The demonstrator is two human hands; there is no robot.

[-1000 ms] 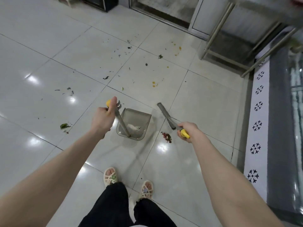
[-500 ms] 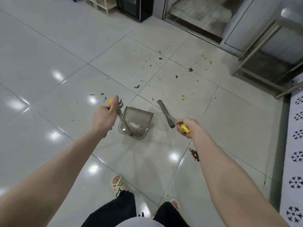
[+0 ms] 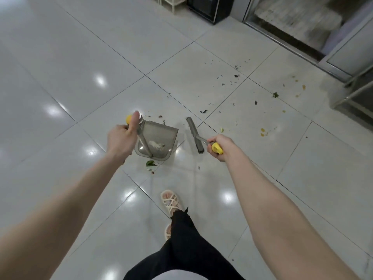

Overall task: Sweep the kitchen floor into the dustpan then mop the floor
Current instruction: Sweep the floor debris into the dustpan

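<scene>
My left hand (image 3: 120, 139) grips the yellow-tipped handle of a grey translucent dustpan (image 3: 161, 136), thumb up along the shaft. White scraps lie inside the pan. My right hand (image 3: 221, 146) grips the yellow-tipped handle of a broom, whose grey brush head (image 3: 194, 134) is just right of the pan. A green leaf (image 3: 150, 163) lies on the floor below the pan's near edge. Small dark bits (image 3: 226, 83) and yellow spots (image 3: 263, 132) are scattered on the white tiles further off to the right.
A black appliance (image 3: 207, 7) and a white rack (image 3: 169, 3) stand at the far edge. A doorway threshold (image 3: 282, 33) and metal table legs (image 3: 355, 87) are at the upper right. My sandalled feet (image 3: 170, 203) stand below the pan.
I have stepped and turned left, carrying pan and broom along. The reddish scrap pile near my right hand is out of sight; a green leaf now lies by the pan.
</scene>
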